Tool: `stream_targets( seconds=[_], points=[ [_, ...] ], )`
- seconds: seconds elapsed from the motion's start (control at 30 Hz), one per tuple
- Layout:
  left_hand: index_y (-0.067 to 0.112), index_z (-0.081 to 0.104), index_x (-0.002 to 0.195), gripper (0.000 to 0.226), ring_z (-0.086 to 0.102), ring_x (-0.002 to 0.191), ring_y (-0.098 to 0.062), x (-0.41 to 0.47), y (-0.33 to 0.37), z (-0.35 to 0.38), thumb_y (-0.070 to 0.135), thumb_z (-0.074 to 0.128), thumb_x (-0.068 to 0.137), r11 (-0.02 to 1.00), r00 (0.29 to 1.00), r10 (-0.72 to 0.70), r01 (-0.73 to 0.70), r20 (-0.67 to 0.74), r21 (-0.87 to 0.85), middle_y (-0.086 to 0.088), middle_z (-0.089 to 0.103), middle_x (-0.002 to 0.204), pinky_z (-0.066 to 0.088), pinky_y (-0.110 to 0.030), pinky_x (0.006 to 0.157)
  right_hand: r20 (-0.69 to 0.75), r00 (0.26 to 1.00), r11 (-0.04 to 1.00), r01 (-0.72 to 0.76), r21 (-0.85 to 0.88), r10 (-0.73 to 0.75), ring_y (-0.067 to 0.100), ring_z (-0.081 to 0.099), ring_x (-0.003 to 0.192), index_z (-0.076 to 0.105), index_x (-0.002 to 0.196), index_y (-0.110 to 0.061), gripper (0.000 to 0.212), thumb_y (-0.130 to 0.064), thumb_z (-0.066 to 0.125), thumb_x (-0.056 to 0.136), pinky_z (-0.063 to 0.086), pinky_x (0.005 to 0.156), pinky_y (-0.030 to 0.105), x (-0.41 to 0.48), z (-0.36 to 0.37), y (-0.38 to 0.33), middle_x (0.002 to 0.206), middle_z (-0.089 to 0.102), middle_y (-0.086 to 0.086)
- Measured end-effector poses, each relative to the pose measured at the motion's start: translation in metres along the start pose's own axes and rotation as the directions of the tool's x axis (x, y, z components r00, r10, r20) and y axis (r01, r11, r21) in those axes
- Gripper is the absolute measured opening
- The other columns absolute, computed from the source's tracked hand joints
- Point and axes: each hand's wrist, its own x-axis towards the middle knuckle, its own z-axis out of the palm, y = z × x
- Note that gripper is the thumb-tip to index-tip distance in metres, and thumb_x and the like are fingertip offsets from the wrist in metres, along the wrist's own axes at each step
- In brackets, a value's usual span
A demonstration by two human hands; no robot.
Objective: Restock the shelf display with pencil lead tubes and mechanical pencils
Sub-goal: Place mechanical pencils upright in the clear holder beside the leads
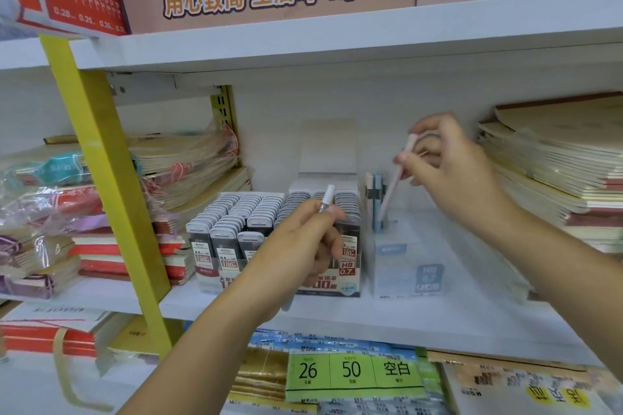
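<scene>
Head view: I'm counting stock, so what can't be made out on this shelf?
All in the head view:
- The left hand covers the front of the 0.7 lead box, so its front tubes are uncountable.
- The white pencil has its lower part hidden inside that hand.
- The pencil box label is pale, blurred and unreadable.
- The pink pencil in the right hand has its tip blurred behind the box wall.
- The notebooks are cut off by the right edge.

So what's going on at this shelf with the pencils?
A person is restocking a stationery shelf. Their right hand pinches a pink mechanical pencil, tip down, at a clear display box where two pencils already stand near the back left. Their left hand holds a white pencil in front of the trays of lead tubes, which look well filled.
</scene>
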Motion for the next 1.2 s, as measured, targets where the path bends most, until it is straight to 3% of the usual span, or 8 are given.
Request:
stream_targets(
  seconds=[0.1,0.27,0.47,0.73,0.9,1.03,1.1,1.2],
  points=[
    [0.015,0.047,0.095,0.023,0.036,0.043,-0.010,0.001,0.000,0.000,0.035,0.045,0.083,0.999,1.000,-0.005,0.004,-0.011,-0.040,-0.002,0.062,0.068,0.028,-0.020,0.038,0.120,0.993,0.989,0.015,-0.149,0.003,0.012,0.070,0.077,0.041,0.095,-0.038,0.032,-0.018,0.066,0.091,0.059,0.075,0.042,-0.004,0.014,0.014,0.085,0.068,-0.005],
    [0.021,0.059,0.088,0.021,0.048,0.050,-0.010,-0.002,-0.004,-0.006,0.036,0.046,0.096,0.998,0.997,0.061,-0.059,-0.045,0.036,-0.001,0.064,0.075,0.040,-0.022,0.045,0.184,0.983,0.971,0.065,-0.229,-0.023,0.001,0.064,0.079,0.039,0.093,-0.038,0.030,-0.024,0.065,0.091,0.050,0.070,0.016,-0.006,0.026,0.024,0.090,0.069,-0.008],
    [0.035,0.066,0.096,0.026,0.050,0.053,-0.009,-0.003,-0.005,-0.008,0.030,0.043,0.106,0.991,0.992,0.106,-0.100,-0.070,0.086,0.006,0.064,0.072,0.043,-0.025,0.050,0.222,0.974,0.960,0.097,-0.262,-0.037,0.008,0.067,0.076,0.038,0.091,-0.039,0.031,-0.025,0.065,0.091,0.055,0.072,0.030,-0.005,0.027,0.023,0.083,0.069,-0.007],
    [0.029,0.069,0.102,0.025,0.046,0.053,-0.006,-0.005,-0.003,-0.002,0.027,0.045,0.106,0.996,0.995,0.067,-0.063,-0.070,0.067,0.006,0.063,0.070,0.040,-0.018,0.049,0.312,0.950,0.935,0.092,-0.344,0.022,0.008,0.061,0.069,0.047,0.093,-0.027,0.023,-0.020,0.068,0.089,0.046,0.062,0.021,0.001,0.036,0.033,0.074,0.062,-0.008],
    [0.020,0.069,0.106,0.023,0.052,0.060,-0.005,-0.007,-0.002,0.002,0.022,0.045,0.106,0.995,0.995,0.065,-0.058,-0.078,0.085,0.011,0.064,0.070,0.046,-0.018,0.057,0.254,0.967,0.876,0.138,-0.462,-0.018,0.012,0.056,0.081,0.062,0.111,-0.023,0.017,-0.024,0.061,0.094,0.037,0.070,0.021,-0.001,0.032,0.017,0.094,0.053,-0.007],
    [0.028,0.072,0.098,0.022,0.052,0.059,-0.004,-0.003,0.002,0.009,0.025,0.051,0.104,0.981,0.990,0.125,-0.114,-0.065,0.158,0.010,0.060,0.068,0.048,-0.017,0.060,0.264,0.963,0.996,-0.069,0.060,0.051,-0.005,0.060,0.096,0.067,0.109,-0.040,0.018,-0.037,0.058,0.094,0.041,0.080,0.003,-0.018,0.021,-0.016,0.105,0.066,-0.016],
    [0.032,0.072,0.087,0.025,0.052,0.057,-0.006,0.001,0.006,0.016,0.025,0.053,0.103,0.973,0.988,0.149,-0.140,-0.035,0.184,0.008,0.057,0.065,0.048,-0.019,0.060,0.405,0.909,0.924,-0.233,0.303,0.096,0.004,0.067,0.101,0.068,0.110,-0.037,0.020,-0.031,0.061,0.093,0.049,0.089,0.014,-0.029,0.020,-0.026,0.107,0.073,-0.012],
    [0.039,0.075,0.088,0.023,0.053,0.058,-0.003,0.006,0.008,0.026,0.028,0.058,0.100,0.950,0.977,0.205,-0.185,-0.055,0.252,0.013,0.059,0.067,0.046,-0.015,0.058,0.331,0.938,0.876,-0.240,0.418,0.099,0.017,0.072,0.092,0.066,0.108,-0.022,0.016,-0.015,0.058,0.095,0.056,0.084,0.024,-0.029,0.010,-0.032,0.098,0.076,-0.002]
  ],
)
